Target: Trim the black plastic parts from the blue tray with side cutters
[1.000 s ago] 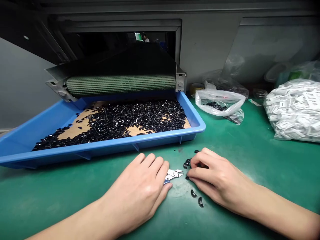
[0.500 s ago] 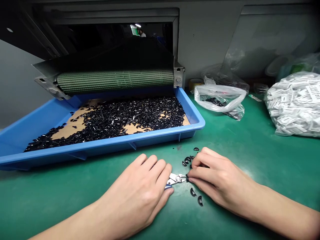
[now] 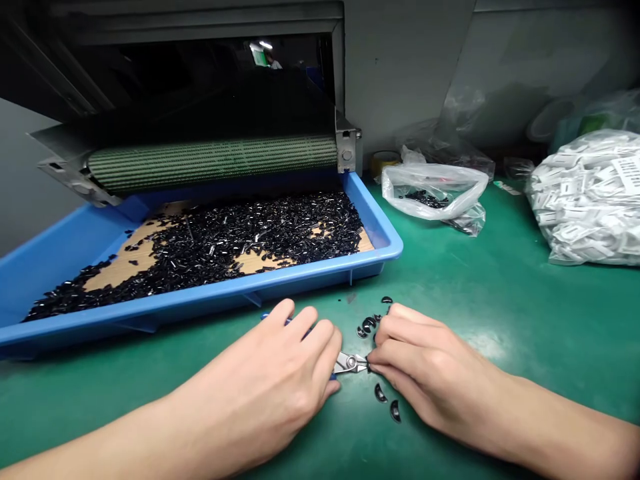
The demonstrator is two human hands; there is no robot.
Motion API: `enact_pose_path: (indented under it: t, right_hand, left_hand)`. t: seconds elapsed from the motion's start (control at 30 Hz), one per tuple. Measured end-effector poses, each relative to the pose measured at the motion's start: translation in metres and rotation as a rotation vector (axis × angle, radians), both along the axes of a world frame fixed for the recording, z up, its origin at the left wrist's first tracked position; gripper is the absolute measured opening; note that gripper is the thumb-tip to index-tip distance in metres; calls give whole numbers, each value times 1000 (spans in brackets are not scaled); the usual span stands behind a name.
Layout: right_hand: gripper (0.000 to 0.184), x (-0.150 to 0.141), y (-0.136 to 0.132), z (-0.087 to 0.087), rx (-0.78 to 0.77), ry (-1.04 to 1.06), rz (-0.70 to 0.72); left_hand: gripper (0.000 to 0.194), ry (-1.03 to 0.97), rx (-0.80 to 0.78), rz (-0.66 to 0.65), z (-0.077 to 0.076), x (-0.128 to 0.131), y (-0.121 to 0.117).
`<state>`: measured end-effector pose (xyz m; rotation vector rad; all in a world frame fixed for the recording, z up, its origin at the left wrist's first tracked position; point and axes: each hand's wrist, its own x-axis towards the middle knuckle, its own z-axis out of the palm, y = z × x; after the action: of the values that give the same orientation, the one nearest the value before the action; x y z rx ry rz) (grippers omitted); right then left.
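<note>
The left hand (image 3: pixel 290 383) is closed around blue-handled nippers (image 3: pixel 349 363). The right hand (image 3: pixel 430 367) pinches a small black part (image 3: pixel 369 365) between its fingertips, at the nipper tips. Black crescent-shaped pieces (image 3: pixel 395 411) lie beside the right hand on the green worktop (image 3: pixel 480 287). Beyond, a blue tray (image 3: pixel 200 293) of loose black components (image 3: pixel 270 230) sits below a green conveyor belt (image 3: pixel 215 161).

No legible text found; marks (image 3: pixel 629 175) on the bag of white parts (image 3: pixel 575 207), beyond the right hand (image 3: pixel 427 363), unreadable.
</note>
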<state>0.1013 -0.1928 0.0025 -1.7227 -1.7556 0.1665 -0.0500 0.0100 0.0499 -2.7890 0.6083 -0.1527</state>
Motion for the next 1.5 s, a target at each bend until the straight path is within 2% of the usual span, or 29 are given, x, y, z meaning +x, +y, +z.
enact_pose_path:
  t: [0.3, 0.43, 0.53, 0.67, 0.77, 0.9, 1.03, 1.3, 1.5]
  right_hand:
    - [24, 3, -2, 5, -49, -21, 42]
    - [22, 8, -3, 13, -95, -23, 39]
    - [20, 12, 1, 15, -4, -24, -52]
    - [18, 13, 11, 7, 49, -156, -120]
    - [23, 11, 14, 4, 54, -214, -116]
    - [22, 10, 10, 10, -10, -96, -36]
    - [25, 10, 6, 18, -96, 25, 35]
    - [8, 13, 5, 15, -113, 26, -93]
    - [16, 10, 4, 13, -64, -27, -107]
  left_hand:
    - [27, -48, 124, -134, 0, 8, 0]
    - [27, -29, 82, -72, -1, 3, -4]
    - [27, 6, -31, 5, -3, -7, -3]
    - [30, -16, -94, 80, -10, -19, 1]
    - [34, -28, -107, 113, -16, -23, 3]
    - [34, -44, -149, 152, -21, -23, 5]
    - [34, -34, -165, 179, -21, -24, 6]
    - [37, -3, -172, 174, -17, -13, 4]
    - [38, -16, -167, 172, -18, -12, 9]
